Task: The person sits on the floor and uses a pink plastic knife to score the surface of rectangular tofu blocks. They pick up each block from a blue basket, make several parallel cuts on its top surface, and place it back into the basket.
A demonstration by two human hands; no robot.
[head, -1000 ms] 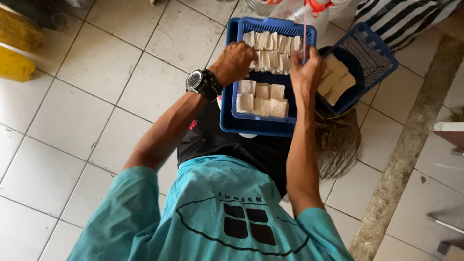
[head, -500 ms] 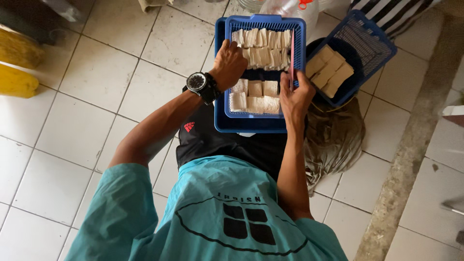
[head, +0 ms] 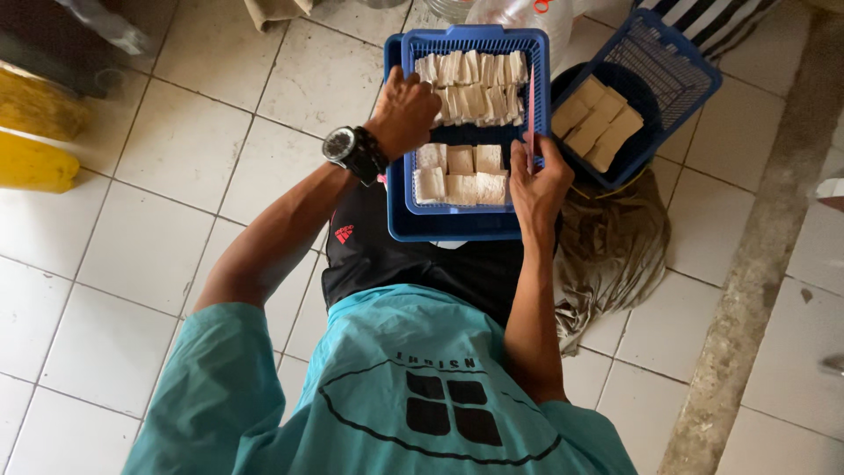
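White floor tiles (head: pixel 158 237) lie under you, and a blue slotted plastic tray (head: pixel 475 207) sits before your knees, nested in a second one. Your left hand (head: pixel 406 113), with a black wristwatch (head: pixel 352 151), is curled over the upper row of pale square tofu blocks (head: pixel 470 84), fingertips on them. Your right hand (head: pixel 538 180) pinches a thin pink stick (head: pixel 530 105) along the tray's right wall. You seem to be sorting the blocks into rows. To go on, keep the touch gentle, because these pieces probably break easily. Another blue basket of tan blocks (head: pixel 646 88) stands at right.
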